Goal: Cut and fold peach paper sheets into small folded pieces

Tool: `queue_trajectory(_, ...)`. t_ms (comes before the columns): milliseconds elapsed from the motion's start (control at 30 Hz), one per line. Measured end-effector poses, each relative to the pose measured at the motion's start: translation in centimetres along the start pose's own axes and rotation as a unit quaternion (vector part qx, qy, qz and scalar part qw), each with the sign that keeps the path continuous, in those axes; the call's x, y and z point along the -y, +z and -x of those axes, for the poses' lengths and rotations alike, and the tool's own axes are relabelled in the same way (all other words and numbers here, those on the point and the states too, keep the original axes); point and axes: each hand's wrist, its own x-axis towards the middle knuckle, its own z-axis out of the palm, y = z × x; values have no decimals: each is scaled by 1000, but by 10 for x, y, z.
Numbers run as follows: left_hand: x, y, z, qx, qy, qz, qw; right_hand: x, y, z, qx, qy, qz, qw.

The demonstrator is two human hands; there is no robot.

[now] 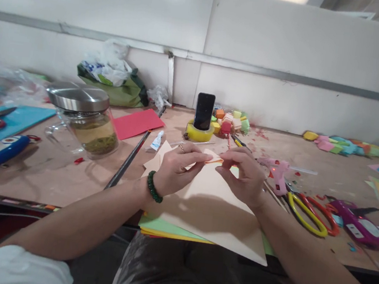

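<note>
My left hand point(180, 163), with a ring and a green bead bracelet point(154, 187), pinches a small folded piece of peach paper point(214, 158) between thumb and fingers. From the other side, the curled fingertips of my right hand point(243, 176) meet the paper's right edge. Both hands are held above a stack of coloured paper sheets point(214, 215), peach on top, with green and yellow showing beneath. Cut peach paper pieces point(159, 156) lie just left of the left hand. Part of the folded piece is hidden by my fingers.
A phone point(203, 111) stands in a yellow tape roll point(199, 133), beside coloured paper shapes point(231, 122). Right are a pink glue gun point(280, 175), scissors point(309, 214) and a purple power strip point(360, 223). Left are a lidded glass mug point(94, 134) and red paper point(138, 124).
</note>
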Motion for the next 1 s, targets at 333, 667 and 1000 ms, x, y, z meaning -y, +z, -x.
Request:
queue_trajectory(333,0,-3,-2,25,21,-33,999,7,-6,-6,0,2,47,999)
queue_trajectory(667,-7,-3,-4,48,-64,19,997,9,-4,-6,5,2,32,999)
queue_trajectory(1000,-9,0,-4,50,-111,63,991,4,1,-3,15,25,-1,1000)
